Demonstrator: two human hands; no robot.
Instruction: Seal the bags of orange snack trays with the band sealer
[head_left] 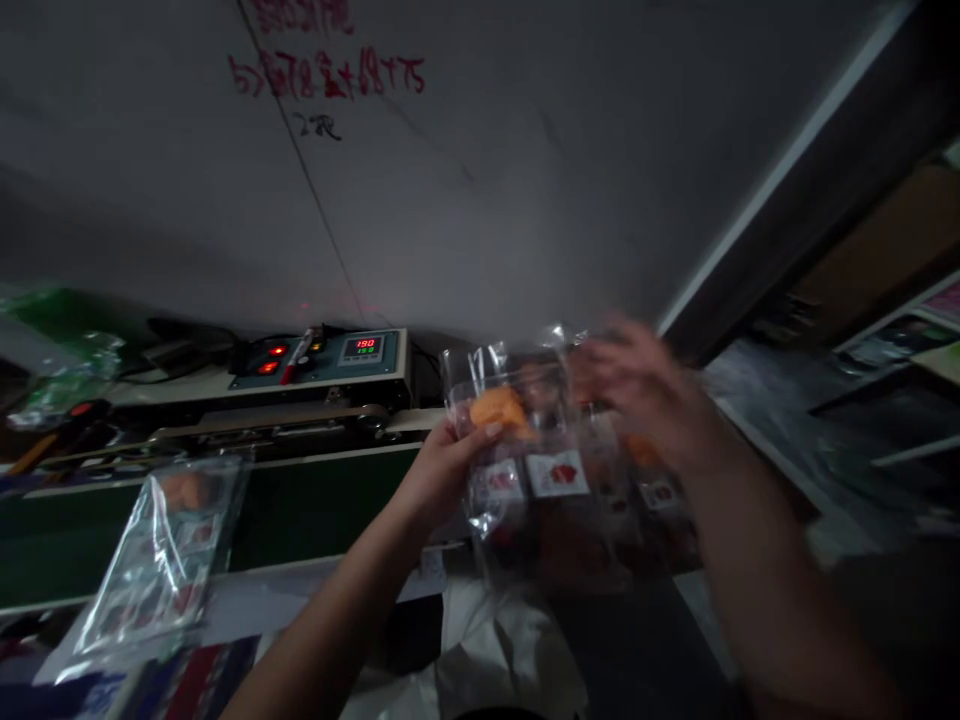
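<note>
My left hand (442, 468) pinches the left edge of a clear plastic bag (525, 455) held up in front of me. The bag holds an orange piece and several small packets with red and white labels. My right hand (645, 395) is at the bag's upper right side, smeared by motion, so its fingers cannot be read. The bag hangs in the air just right of a sealing machine (322, 385).
The sealing machine has a lit red digital display (365, 346) and a green conveyor belt (225, 520) running left. A second filled clear bag (161, 550) lies at the belt's near edge. Shelves (892, 360) stand at the right. White bag material (510, 650) sits below my hands.
</note>
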